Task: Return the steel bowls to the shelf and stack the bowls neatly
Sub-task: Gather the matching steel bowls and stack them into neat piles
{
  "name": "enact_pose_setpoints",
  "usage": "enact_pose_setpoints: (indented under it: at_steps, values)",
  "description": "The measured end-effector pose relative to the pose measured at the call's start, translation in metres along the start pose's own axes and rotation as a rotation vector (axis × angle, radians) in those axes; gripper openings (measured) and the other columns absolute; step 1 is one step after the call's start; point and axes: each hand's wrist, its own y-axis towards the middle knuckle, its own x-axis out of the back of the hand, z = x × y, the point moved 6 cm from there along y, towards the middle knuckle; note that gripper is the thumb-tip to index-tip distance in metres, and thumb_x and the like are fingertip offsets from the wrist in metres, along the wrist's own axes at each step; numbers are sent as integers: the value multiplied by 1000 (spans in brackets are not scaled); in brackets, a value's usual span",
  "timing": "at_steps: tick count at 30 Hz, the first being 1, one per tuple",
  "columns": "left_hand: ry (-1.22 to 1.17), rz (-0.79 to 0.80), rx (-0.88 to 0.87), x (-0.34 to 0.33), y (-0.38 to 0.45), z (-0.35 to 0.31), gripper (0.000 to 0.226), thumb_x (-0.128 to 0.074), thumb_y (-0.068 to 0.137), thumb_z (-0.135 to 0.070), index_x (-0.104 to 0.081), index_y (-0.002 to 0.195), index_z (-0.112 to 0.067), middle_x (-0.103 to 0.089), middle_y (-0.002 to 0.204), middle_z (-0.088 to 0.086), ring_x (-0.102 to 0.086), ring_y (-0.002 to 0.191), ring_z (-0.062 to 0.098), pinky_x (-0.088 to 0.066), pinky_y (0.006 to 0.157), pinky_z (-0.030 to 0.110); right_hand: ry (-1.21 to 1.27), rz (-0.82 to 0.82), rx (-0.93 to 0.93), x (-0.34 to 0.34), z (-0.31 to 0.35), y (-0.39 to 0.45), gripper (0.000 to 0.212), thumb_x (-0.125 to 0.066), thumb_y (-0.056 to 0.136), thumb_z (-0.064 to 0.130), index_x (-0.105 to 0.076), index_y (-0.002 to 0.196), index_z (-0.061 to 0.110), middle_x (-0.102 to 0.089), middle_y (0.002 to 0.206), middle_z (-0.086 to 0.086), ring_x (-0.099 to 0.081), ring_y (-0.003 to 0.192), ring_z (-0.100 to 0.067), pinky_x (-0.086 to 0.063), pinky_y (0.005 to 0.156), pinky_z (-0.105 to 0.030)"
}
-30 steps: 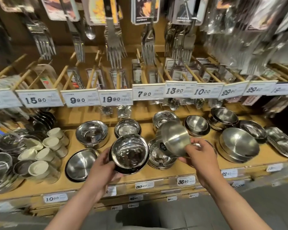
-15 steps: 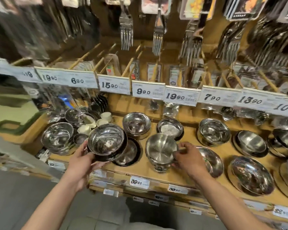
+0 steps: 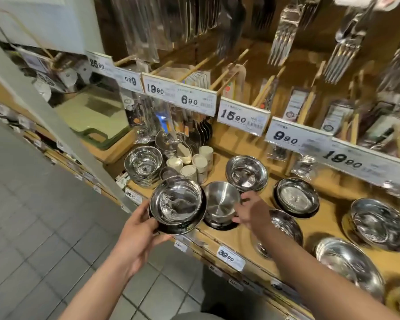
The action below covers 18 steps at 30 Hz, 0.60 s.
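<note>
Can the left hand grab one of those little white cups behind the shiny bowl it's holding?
Probably not yet: the left hand already grips a steel bowl, and that bowl sits between it and the white cups.

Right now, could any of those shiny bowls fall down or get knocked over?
Maybe. The left hand holds a steel bowl out past the shelf edge, over the tiled floor, so a slip could drop it. The right hand is setting a deeper bowl onto a shallow dish at the shelf front; if it lands off-centre it might tip. The small cream cups stand close behind and could get bumped.
</note>
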Motion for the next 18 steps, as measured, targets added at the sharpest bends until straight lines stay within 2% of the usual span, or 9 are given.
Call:
enact_pose_setpoints:
  at_steps: [2, 4, 7, 10, 11, 12, 14, 16, 18]
  values:
    - [-14, -33, 8, 5, -3, 2, 58, -46, 96, 14, -61, 130, -30, -76, 117, 8, -76, 95, 30, -63, 66, 36, 38, 27, -32, -6, -2, 6, 40, -67, 96, 10, -52, 132, 3, -57, 83, -4, -63, 70, -21, -58, 89, -54]
    - [-21, -60, 15, 9, -4, 4, 58, -47, 95, 15, -60, 133, -29, -75, 119, 10, -76, 97, 31, -63, 68, 38, 0, 10, 23, -7, -1, 7, 38, -66, 95, 6, -55, 131, 0, -59, 84, -7, -66, 75, -29, -56, 88, -61]
    - [-35, -86, 19, 11, -6, 5, 59, -46, 95, 15, -59, 135, -26, -73, 121, 12, -76, 96, 32, -63, 68, 38, -130, -54, 133, -4, 1, 4, 30, -64, 94, -1, -59, 123, -5, -68, 100, -26, -69, 90, -45, -57, 82, -63]
    - [-39, -86, 25, 7, -5, 5, 59, -46, 94, 16, -59, 135, -25, -74, 120, 10, -76, 97, 33, -63, 69, 39, -218, -91, 196, -3, 2, 2, 29, -62, 94, 4, -60, 122, -4, -69, 102, -27, -68, 90, -42, -58, 83, -55]
    - [-35, -79, 24, 5, -4, 4, 59, -46, 95, 17, -60, 134, -25, -74, 120, 9, -75, 98, 33, -63, 69, 39, -260, -98, 227, -3, 5, 0, 27, -62, 95, 8, -61, 120, -5, -70, 97, -23, -68, 82, -36, -59, 76, -45]
    - [-31, -70, 24, 1, -3, 4, 58, -46, 95, 17, -61, 132, -25, -74, 120, 8, -75, 99, 33, -63, 70, 40, -313, -108, 265, -3, 9, -3, 27, -62, 97, 13, -62, 116, -6, -70, 89, -18, -65, 70, -28, -57, 63, -32]
    - [-23, -48, 29, -7, -1, 4, 57, -45, 96, 16, -62, 131, -26, -74, 121, 9, -75, 101, 33, -63, 71, 41, -389, -134, 317, -1, 18, -8, 33, -63, 98, 20, -63, 112, -9, -63, 73, -6, -54, 55, -11, -38, 42, -12]
    - [-23, -19, 35, -15, 2, 4, 57, -46, 97, 15, -60, 134, -26, -72, 124, 11, -74, 102, 35, -63, 73, 42, -441, -147, 324, 8, 26, -11, 35, -61, 98, 21, -59, 119, -7, -60, 74, -2, -52, 57, -9, -31, 39, -11]
    - [-27, 2, 39, -21, 6, 3, 57, -46, 97, 14, -59, 135, -26, -71, 125, 10, -74, 103, 35, -64, 73, 43, -500, -182, 299, 30, 30, -14, 36, -59, 98, 24, -59, 128, 3, -66, 93, -7, -58, 72, -17, -38, 55, -19]
